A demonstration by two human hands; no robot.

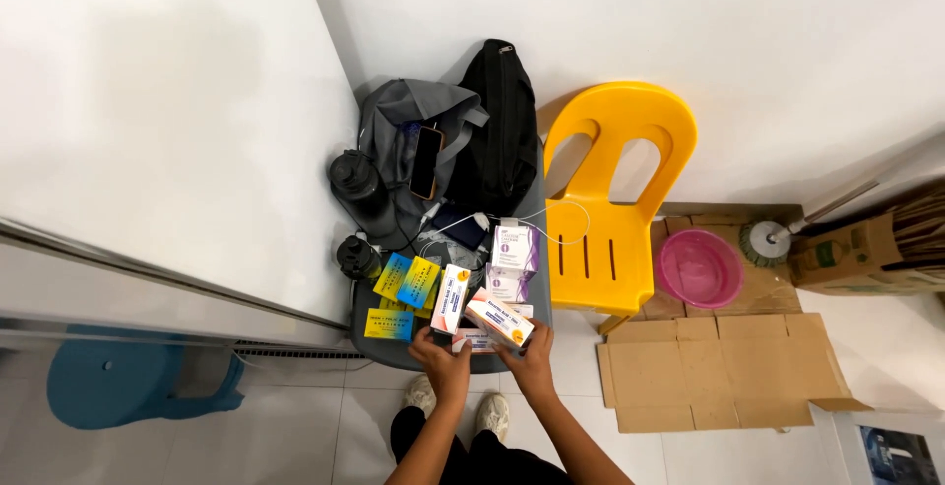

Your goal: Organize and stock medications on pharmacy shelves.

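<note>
Starting at the left, a blue stool (pixel 138 382) stands under the white wall, then two black flasks (pixel 356 190) and yellow-blue boxes (pixel 406 283) crowd the grey table (pixel 379 352). The left hand (pixel 440 360) is closed on the lower end of an upright white carton (pixel 451 299); the right hand (pixel 533 355) is closed on a second white-orange carton (pixel 499 319), tilted at the table's front edge. Both cartons sit over the edge, so a loose hold could drop one to the tiles, I judge; cables (pixel 551 219) nearby might snag. Further right: yellow chair (pixel 612 190), pink basin (pixel 700 268), flat cardboard (pixel 709 367)
</note>
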